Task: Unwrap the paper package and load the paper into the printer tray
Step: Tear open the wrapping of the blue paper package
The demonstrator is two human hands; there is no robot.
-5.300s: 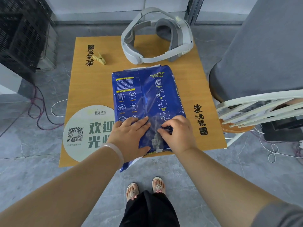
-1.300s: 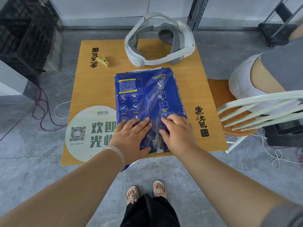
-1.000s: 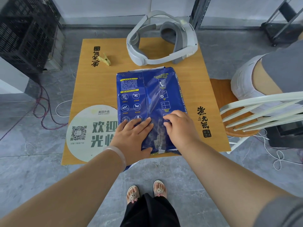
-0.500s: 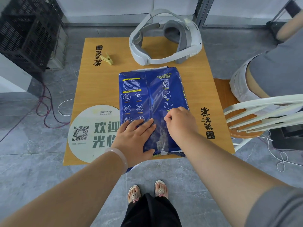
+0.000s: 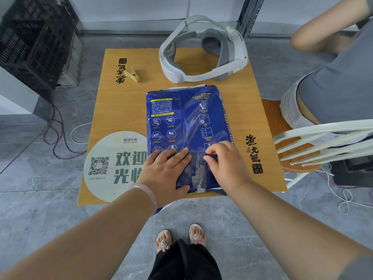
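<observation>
A blue wrapped paper package lies lengthwise on a small wooden table, its near end at the front edge. My left hand lies flat on the near left part of the wrapper, fingers spread, pressing it down. My right hand rests on the near right part with fingertips curled at the taped centre seam, pinching at the wrapper there. The wrapper is closed. No printer is in view.
A white headset stands behind the package. A yellow clip lies at the far left, a round QR sticker at the near left. A seated person and a white chair are to the right; a black crate and cables to the left.
My right hand has curled its fingers and shifted slightly toward the centre seam. My left hand stays flat on the package. The package has not moved.
</observation>
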